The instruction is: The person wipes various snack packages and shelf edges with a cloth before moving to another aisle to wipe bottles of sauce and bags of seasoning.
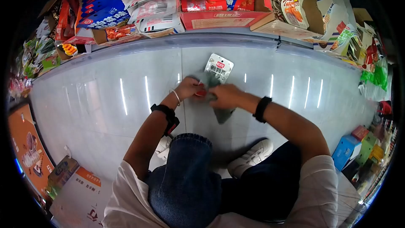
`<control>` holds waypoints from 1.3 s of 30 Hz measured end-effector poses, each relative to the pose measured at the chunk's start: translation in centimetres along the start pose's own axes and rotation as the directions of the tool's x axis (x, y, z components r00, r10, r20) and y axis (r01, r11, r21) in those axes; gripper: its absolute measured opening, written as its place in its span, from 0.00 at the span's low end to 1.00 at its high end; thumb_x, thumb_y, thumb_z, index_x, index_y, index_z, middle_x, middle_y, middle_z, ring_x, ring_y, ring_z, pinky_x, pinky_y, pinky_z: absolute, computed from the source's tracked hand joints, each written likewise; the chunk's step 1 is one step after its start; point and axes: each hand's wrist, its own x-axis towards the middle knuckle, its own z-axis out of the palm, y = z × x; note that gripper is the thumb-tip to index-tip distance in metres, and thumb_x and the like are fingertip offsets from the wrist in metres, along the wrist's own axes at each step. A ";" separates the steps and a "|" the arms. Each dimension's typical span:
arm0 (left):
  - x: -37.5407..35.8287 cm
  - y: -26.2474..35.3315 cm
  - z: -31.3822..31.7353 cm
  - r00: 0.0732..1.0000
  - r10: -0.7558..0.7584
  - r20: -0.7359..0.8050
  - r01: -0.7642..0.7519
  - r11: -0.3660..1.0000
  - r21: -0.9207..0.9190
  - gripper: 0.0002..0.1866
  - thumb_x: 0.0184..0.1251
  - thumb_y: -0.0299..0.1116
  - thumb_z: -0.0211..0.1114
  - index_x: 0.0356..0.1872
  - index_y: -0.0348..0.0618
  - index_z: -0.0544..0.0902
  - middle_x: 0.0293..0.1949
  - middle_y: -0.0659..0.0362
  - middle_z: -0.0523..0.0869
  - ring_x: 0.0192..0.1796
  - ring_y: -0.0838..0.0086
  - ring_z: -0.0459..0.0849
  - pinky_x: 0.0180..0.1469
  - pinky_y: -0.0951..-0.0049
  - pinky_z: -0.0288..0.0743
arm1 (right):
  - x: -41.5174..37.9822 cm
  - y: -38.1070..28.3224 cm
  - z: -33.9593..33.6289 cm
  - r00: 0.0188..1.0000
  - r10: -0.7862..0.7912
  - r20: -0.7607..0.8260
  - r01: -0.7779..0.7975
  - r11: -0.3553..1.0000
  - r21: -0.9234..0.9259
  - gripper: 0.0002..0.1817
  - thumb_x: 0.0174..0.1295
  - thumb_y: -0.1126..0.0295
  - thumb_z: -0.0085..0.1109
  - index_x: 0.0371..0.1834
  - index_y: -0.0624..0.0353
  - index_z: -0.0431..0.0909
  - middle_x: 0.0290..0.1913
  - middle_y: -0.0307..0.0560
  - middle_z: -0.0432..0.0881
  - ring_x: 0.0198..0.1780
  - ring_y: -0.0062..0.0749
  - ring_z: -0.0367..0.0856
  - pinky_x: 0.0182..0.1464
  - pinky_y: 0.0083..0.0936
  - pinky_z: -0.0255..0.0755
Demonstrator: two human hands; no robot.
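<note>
A silver snack packet (220,66) with a red logo lies on the pale tiled floor near the shelf edge. Just below it, a dark green item (222,115), blurred, extends beneath my right hand (226,96), whose fingers are closed on it. My left hand (188,88), with a white band at the wrist, meets it from the left, its fingers closed around a small red item (201,90). Motion blur hides the exact shape of both items.
Open boxes of snack packets, among them a red box (223,20), line the shelf ahead. Colourful cartons, one of them blue (346,151), stand at the right. A large cardboard box (76,202) is at the lower left. A white shoe (252,157) shows below my hands.
</note>
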 end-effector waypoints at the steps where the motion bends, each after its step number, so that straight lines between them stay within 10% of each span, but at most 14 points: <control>1: -0.8 0.7 0.4 0.996 0.086 -0.025 -0.088 0.991 -0.105 0.12 0.57 0.24 0.60 0.43 0.36 0.77 0.38 0.53 0.81 0.38 0.65 0.83 0.33 0.72 0.82 | 0.0 -0.3 1.2 0.998 0.027 0.056 -0.021 0.996 -0.091 0.23 0.48 0.50 0.53 0.38 0.56 0.77 0.33 0.49 0.80 0.38 0.44 0.79 0.41 0.36 0.72; 11: 3.2 -4.6 -1.7 0.993 0.106 -0.054 -0.110 0.990 -0.085 0.11 0.51 0.15 0.58 0.38 0.27 0.76 0.35 0.47 0.81 0.33 0.63 0.84 0.33 0.71 0.82 | 3.9 0.8 0.5 0.940 0.185 0.286 -0.214 0.974 0.073 0.24 0.44 0.49 0.55 0.32 0.61 0.80 0.34 0.50 0.81 0.37 0.40 0.79 0.38 0.32 0.71; 17: 0.4 -1.2 0.3 0.986 0.156 -0.060 -0.155 0.988 0.020 0.07 0.59 0.26 0.57 0.34 0.31 0.79 0.31 0.53 0.82 0.30 0.67 0.84 0.28 0.75 0.81 | 3.7 3.7 -0.8 0.880 0.300 0.368 -0.474 0.609 0.636 0.24 0.46 0.51 0.56 0.38 0.60 0.79 0.37 0.45 0.79 0.38 0.31 0.76 0.40 0.26 0.68; 30: 1.1 -1.3 0.8 0.981 0.191 -0.044 -0.187 0.979 0.085 0.08 0.63 0.30 0.55 0.31 0.34 0.78 0.20 0.56 0.80 0.20 0.74 0.80 0.21 0.76 0.76 | 5.2 6.4 -1.6 0.878 0.476 0.050 -0.361 0.591 0.721 0.17 0.47 0.57 0.57 0.31 0.62 0.79 0.30 0.42 0.79 0.32 0.28 0.76 0.36 0.24 0.69; 34: 0.1 -0.3 0.8 0.968 0.247 0.040 -0.242 0.887 0.392 0.10 0.62 0.32 0.56 0.30 0.33 0.77 0.18 0.56 0.79 0.19 0.74 0.80 0.22 0.75 0.75 | 3.8 8.4 -6.2 0.653 0.590 -0.474 -0.478 0.807 0.347 0.25 0.47 0.48 0.54 0.38 0.59 0.78 0.36 0.56 0.80 0.40 0.47 0.79 0.43 0.32 0.71; 39: 0.7 -0.3 0.3 0.980 0.182 0.081 -0.192 0.755 0.627 0.12 0.59 0.38 0.58 0.29 0.37 0.77 0.20 0.55 0.80 0.22 0.70 0.81 0.25 0.72 0.74 | -0.7 7.2 -7.3 0.763 0.382 -0.522 -0.450 0.893 -0.004 0.27 0.49 0.53 0.55 0.52 0.52 0.68 0.37 0.57 0.79 0.42 0.50 0.77 0.44 0.37 0.71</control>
